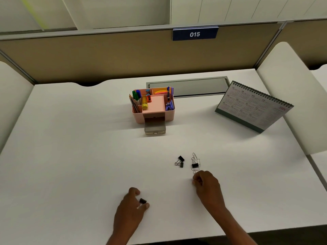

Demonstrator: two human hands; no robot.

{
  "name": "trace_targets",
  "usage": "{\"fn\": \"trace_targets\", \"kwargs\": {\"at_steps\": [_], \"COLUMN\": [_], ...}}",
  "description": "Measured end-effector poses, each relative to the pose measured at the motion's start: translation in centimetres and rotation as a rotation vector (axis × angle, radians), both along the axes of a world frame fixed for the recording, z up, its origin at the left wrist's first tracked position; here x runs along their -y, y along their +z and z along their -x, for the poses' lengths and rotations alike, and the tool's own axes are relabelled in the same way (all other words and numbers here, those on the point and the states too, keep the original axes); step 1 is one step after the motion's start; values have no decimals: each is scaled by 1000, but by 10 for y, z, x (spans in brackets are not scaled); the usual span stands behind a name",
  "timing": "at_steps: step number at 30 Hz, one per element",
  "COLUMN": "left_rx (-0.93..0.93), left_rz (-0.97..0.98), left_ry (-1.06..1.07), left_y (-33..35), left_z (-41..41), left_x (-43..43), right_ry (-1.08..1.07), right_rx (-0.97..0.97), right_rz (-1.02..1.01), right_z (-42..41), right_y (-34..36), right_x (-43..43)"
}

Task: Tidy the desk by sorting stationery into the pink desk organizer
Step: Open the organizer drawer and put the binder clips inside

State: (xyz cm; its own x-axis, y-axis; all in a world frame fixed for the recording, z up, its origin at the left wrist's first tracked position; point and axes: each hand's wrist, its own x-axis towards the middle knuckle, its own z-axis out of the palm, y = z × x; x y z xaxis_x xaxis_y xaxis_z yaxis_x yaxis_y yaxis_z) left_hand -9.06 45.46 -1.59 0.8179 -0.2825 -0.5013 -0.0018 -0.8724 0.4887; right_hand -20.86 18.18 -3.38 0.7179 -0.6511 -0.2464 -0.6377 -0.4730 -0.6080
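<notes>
The left hand (131,207) pinches a black binder clip (143,201) between thumb and fingers, close to the tabletop's (70,156) near edge. The right hand (207,184) is curled, its fingertips at a wire paper clip (195,172); whether it grips the clip cannot be told. Just beyond lie another binder clip among paper clips (195,164) and a pair of binder clips (180,161). The pink desk organizer (155,107) stands toward the middle of the far edge, its grey drawer (155,128) pulled open, with markers, pencils and pens upright in its compartments. A desk calendar (253,106) stands near the far right corner, its red year too blurred to read. A blue sign (194,34) on the partition reads "015".
</notes>
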Motion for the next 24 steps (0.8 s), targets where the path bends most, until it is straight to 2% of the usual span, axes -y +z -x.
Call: {"fn": "trace_targets", "kwargs": {"at_steps": [8,13,18,24], "left_rx": [153,261,277,384], "left_rz": [90,81,129,226], "left_ry": [-138,-220,-203,-107], "left_y": [-4,-5,-6,20], "left_z": [2,-8,-33,-81], "left_x": [73,111,125,138], "right_ry": [54,72,120,287], "right_rx": [32,71,108,62], "right_rz": [9,16,49,237], "right_z": [-6,-17,-31,-57], "right_y": [-2,0,2,4], "right_x": [-11,-13,-13,-11]}}
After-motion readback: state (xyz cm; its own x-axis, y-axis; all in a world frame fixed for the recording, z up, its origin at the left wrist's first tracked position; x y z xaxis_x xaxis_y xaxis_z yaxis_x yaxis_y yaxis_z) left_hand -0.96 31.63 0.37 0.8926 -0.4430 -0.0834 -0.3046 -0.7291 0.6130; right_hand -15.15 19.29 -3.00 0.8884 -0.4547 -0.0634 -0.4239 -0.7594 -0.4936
